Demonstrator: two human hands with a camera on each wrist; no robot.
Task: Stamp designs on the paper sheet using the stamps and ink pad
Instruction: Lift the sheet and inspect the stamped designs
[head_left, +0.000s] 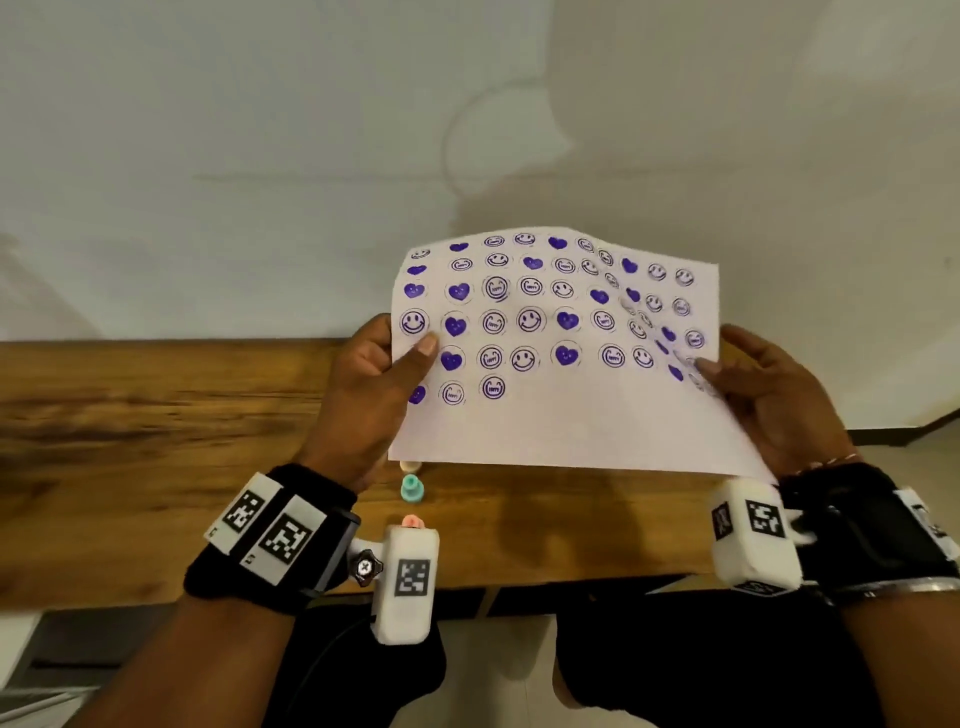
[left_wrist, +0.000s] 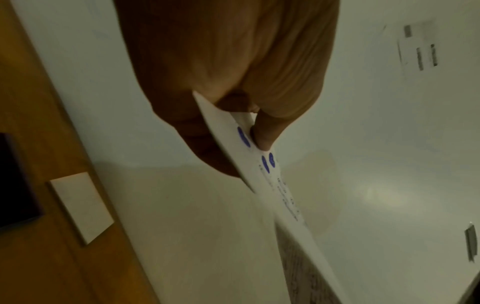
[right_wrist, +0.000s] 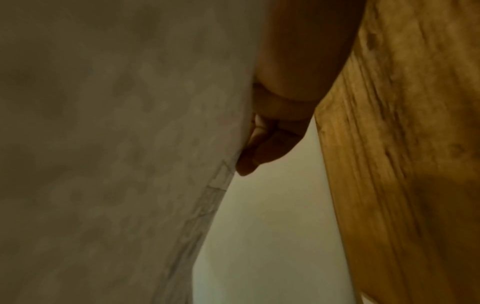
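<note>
- Head view: the left hand (head_left: 363, 395) pinches the left edge of the paper sheet (head_left: 571, 421), with the thumb on the printed face and the fingers (left_wrist: 207, 148) curled behind it.
- The left wrist view confirms this pinch: the thumb tip presses beside a purple print and the sheet runs edge-on away from the hand.
- The right hand (head_left: 779, 400) holds the right edge the same way; its thumb lies over the prints near that edge, and in the right wrist view the fingers (right_wrist: 262, 148) curl against the back of the sheet.
- The sheet is raised off the bench (head_left: 156, 415) and tilted toward the head camera, its long axis running left to right between the two hands. The right portion is bowed.
- Rows of purple hearts and smiley faces fill the upper part; the lowest row holds only three prints at its left end, and the band below is blank.
- Two stamps stand on the bench just below the sheet's near left corner: a teal stamp (head_left: 412, 489) and a pink stamp (head_left: 413, 520). The left hand is the nearer one.
- The ink pad cannot be identified with certainty.
- Judgement: the sheet must lie flat on the bench before stamping resumes.
</note>
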